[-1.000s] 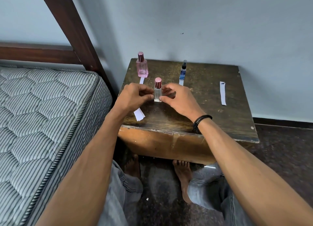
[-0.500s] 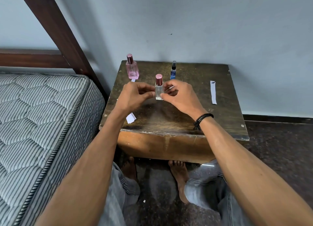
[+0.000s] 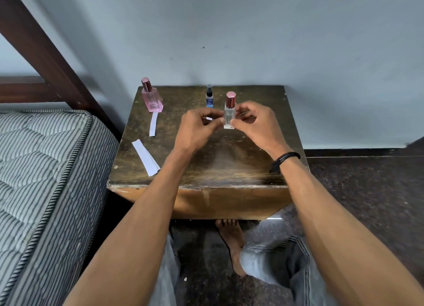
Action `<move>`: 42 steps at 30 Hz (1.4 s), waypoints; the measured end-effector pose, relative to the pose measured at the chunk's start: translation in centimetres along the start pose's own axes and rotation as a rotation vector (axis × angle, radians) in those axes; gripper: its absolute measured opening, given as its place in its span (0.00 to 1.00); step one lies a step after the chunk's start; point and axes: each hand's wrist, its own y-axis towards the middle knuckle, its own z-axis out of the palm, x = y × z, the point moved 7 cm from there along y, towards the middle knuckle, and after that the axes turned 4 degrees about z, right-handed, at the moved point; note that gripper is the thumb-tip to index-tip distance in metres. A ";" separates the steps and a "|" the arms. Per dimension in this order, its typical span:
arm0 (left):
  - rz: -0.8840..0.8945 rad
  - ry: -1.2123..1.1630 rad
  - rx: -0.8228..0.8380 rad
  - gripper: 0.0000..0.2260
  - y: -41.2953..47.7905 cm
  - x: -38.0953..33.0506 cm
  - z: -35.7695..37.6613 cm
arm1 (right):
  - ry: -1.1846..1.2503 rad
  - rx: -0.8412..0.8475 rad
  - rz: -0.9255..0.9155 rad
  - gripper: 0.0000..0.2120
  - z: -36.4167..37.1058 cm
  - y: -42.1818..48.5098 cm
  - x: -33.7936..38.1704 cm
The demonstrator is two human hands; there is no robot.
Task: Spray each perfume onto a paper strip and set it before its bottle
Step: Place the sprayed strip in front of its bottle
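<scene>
A small clear perfume bottle [image 3: 229,115] with a red cap stands upright over the back middle of the wooden table [image 3: 229,168]. My left hand [image 3: 196,129] pinches its left side. Its right side is pinched by my right hand [image 3: 255,125]. I cannot tell whether its base touches the table. A pink bottle [image 3: 152,98] stands at the back left with a paper strip [image 3: 153,124] before it. Just left of the clear bottle is a small blue spray bottle [image 3: 209,96]; a bit of its paper strip [image 3: 209,118] shows behind my left fingers. A loose strip [image 3: 145,157] lies near the table's left edge.
A striped mattress [image 3: 46,168] and a dark wooden bed frame [image 3: 46,53] are close to the table's left side. A grey wall runs right behind the table. My legs and a bare foot [image 3: 230,239] are on the dark floor under the front edge.
Both hands have carried the clear bottle back and to the right, from the table's middle to beside the blue bottle. The view has shifted, so the left strips now show fully.
</scene>
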 end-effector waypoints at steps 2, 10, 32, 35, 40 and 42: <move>0.004 -0.007 -0.022 0.06 0.4 -0.6 1.2 | 0.005 -0.028 0.010 0.12 -1.1 0.2 -0.7; 0.016 -0.039 -0.054 0.07 1.7 -2.2 5.1 | -0.027 -0.103 0.059 0.13 -4.0 1.2 -3.3; 0.018 -0.175 0.106 0.19 3.3 -2.2 11.4 | -0.011 -0.268 0.114 0.15 -7.0 2.2 -6.8; 0.031 -0.184 0.110 0.20 3.4 -2.4 11.3 | 0.002 -0.281 0.099 0.15 -6.8 2.4 -6.8; 0.053 -0.162 0.134 0.23 3.2 -2.9 11.5 | 0.012 -0.302 0.088 0.15 -6.7 2.5 -6.9; 0.054 -0.169 0.145 0.24 3.2 -2.9 11.7 | 0.013 -0.308 0.087 0.16 -6.7 2.4 -6.9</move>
